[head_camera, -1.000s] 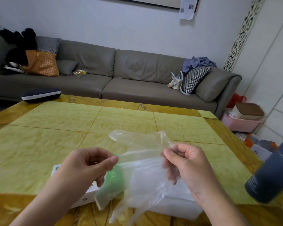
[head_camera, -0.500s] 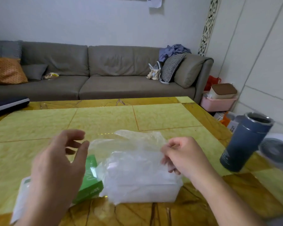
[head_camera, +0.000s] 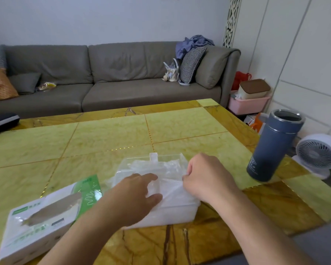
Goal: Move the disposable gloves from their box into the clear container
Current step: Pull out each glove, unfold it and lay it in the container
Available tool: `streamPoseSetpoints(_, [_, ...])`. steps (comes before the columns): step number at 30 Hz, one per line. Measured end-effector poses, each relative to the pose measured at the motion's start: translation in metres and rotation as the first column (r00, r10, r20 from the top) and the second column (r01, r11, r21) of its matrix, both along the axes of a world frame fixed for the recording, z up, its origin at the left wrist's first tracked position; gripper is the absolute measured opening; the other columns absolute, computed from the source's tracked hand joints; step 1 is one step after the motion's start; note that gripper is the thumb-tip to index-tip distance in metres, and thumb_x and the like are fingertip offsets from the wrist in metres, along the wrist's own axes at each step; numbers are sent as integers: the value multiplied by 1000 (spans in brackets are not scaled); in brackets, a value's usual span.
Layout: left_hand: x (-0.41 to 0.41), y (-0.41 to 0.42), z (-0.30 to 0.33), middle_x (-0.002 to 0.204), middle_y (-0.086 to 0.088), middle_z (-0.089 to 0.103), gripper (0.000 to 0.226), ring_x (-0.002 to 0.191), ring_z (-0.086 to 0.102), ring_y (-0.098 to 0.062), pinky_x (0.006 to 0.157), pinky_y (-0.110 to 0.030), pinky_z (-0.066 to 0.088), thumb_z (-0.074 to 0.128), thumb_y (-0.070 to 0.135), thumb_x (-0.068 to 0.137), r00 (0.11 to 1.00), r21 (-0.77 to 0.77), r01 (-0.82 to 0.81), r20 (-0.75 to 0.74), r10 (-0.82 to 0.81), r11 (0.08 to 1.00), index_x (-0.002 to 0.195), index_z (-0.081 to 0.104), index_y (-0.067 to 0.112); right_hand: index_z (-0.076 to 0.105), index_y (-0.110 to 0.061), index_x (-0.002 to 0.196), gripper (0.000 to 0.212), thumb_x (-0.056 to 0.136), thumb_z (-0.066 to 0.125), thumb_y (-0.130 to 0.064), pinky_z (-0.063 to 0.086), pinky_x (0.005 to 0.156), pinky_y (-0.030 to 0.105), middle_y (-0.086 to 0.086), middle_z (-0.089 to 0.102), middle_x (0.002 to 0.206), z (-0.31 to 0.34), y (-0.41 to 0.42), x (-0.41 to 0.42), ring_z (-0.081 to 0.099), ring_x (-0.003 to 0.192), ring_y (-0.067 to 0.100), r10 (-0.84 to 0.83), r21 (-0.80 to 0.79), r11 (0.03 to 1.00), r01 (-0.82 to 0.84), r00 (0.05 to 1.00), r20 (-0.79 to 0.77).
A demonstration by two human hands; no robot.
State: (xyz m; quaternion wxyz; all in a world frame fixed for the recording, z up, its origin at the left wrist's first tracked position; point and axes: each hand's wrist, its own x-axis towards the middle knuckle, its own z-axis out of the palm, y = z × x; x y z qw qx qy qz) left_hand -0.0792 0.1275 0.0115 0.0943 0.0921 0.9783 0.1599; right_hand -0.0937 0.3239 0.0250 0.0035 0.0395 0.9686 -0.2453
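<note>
At the near edge of a yellow-green marble tabletop, a person packs thin plastic disposable gloves into a clear container that sits just in from that edge, near its middle. The left hand lies flat on the filmy heap with fingers extended, pressing it down at the container's left side and gripping nothing. The right hand is curled at the container's right rim, its fingertips apparently pinching a fold of glove film, though the exact contact is hidden by the knuckles. The container already looks well filled, its walls clouded white with crumpled plastic that rises to the rim and spills slightly over the left wall, which suggests a good share of the transfer is done. The white-and-green glove box lies on its side toward the near left corner, touching or just beside the container; its opening faces away from clear view, so how many gloves are left inside cannot be told. What seems to be left is tucking in the loose film now under the hands, then drawing out whatever the box holds. A dark blue tumbler, lid off, stands at the right edge, well apart from the work.
</note>
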Motion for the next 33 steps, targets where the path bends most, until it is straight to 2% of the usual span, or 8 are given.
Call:
streamPoseSetpoints(6, [-16, -6, 9, 123, 21, 64, 73, 97, 61, 0, 93, -25, 50, 70, 66, 85, 991, -76, 22, 134, -12, 997, 149, 40, 50, 38, -17, 62, 35, 71, 62, 6, 18, 42, 26, -1, 35, 56, 17, -7, 10, 28, 44, 21, 7, 136, 991, -9, 1000, 16])
streamPoseSetpoints(11, [-25, 7, 2, 100, 18, 66, 67, 88, 69, -5, 86, -31, 58, 78, 66, 76, 990, -127, 21, 141, -2, 992, 135, 53, 45, 48, -14, 120, 46, 84, 71, 1, 47, 63, 28, 3, 53, 109, 24, -20, 14, 55, 82, 20, 138, 257, 962, -96, 979, -150])
streamPoseSetpoints(13, [-27, 11, 3, 102, 15, 67, 62, 91, 67, -9, 83, -31, 57, 78, 66, 74, 993, -176, 55, 112, -35, 983, 126, 59, 40, 52, -15, 113, 35, 85, 69, -3, 47, 73, 26, -2, 51, 111, 27, -32, 19, 54, 93, 18, 306, 199, 942, -271, 936, -172])
streamPoseSetpoints(15, [-28, 14, 4, 100, 10, 69, 55, 89, 65, -13, 78, -31, 55, 73, 68, 74, 993, -203, 97, 89, -81, 974, 115, 63, 32, 57, -15, 92, 6, 91, 63, -16, 43, 62, 25, -5, 55, 96, 20, -39, 19, 58, 84, 19, 372, 144, 924, -353, 918, -137])
streamPoseSetpoints(18, [-27, 13, 2, 95, 11, 73, 54, 87, 68, -12, 77, -33, 59, 63, 74, 65, 988, -171, 129, 111, -111, 977, 102, 64, 35, 58, -12, 82, 30, 101, 55, -35, 37, 52, 32, 4, 59, 90, 7, -36, 14, 60, 71, 24, 380, 202, 902, -380, 924, 42])
streamPoseSetpoints(26, [-24, -2, 15, 118, 15, 65, 66, 92, 59, -9, 74, -23, 52, 74, 25, 89, 967, -261, 212, 198, -163, 942, 146, 47, 41, 52, -16, 70, 26, 82, 74, -12, 38, 54, 27, 3, 53, 75, 11, -47, -4, 49, 61, 18, 284, 348, 842, -412, 887, 364])
streamPoseSetpoints(29, [-25, 3, 15, 123, 8, 62, 63, 99, 61, -16, 71, -26, 44, 68, 13, 90, 978, -381, 173, 176, -112, 908, 144, 48, 37, 62, -17, 96, 22, 87, 79, -28, 47, 70, 35, 2, 61, 96, 13, -56, -20, 58, 78, 23, 258, 384, 774, -504, 804, 536])
streamPoseSetpoints(33, [-25, 11, 9, 115, 6, 58, 57, 96, 55, -19, 62, -26, 36, 65, 12, 92, 980, -402, 160, 176, -95, 902, 141, 45, 32, 41, -29, 155, 68, 94, 72, -26, 53, 90, 41, 2, 61, 134, 14, -59, -27, 61, 102, 30, 288, 336, 715, -613, 697, 657])
